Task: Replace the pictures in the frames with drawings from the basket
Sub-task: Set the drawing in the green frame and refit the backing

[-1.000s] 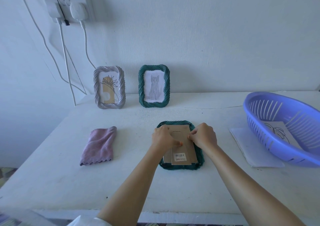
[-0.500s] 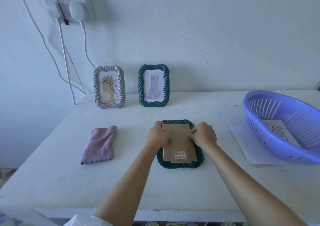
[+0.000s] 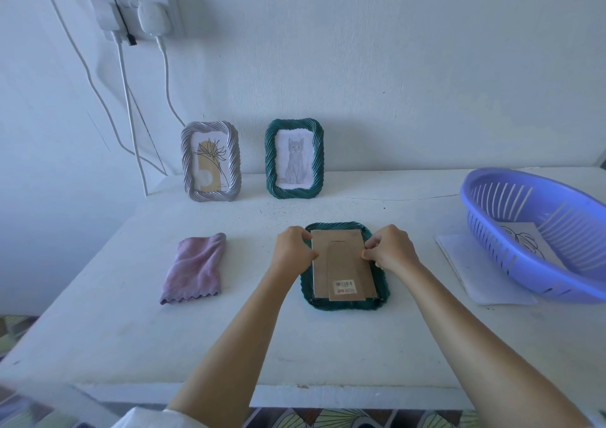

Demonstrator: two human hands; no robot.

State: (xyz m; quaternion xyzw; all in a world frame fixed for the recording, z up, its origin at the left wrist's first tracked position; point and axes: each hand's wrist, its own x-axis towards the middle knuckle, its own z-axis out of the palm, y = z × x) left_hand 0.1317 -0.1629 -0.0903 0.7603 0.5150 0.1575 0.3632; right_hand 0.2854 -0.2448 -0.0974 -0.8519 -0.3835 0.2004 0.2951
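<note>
Head view — both hands (image 3: 293, 250) (image 3: 390, 252) pinching backing board (image 3: 341, 263) side edges, face-down green frame (image 3: 344, 304).

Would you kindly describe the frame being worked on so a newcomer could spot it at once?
On the white table, two frames stand against the back wall; a third, the face-down green frame, lies nearer, between both hands. Unlike the upright ones, it shows only a brown cardboard backing with a barcode sticker.

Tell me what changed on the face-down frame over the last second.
The left hand slid off the middle of the cardboard backing to its left edge; the right hand kept its grip at the right edge. The face-down green frame, both standing frames, the cloth and the basket stayed put.
</note>
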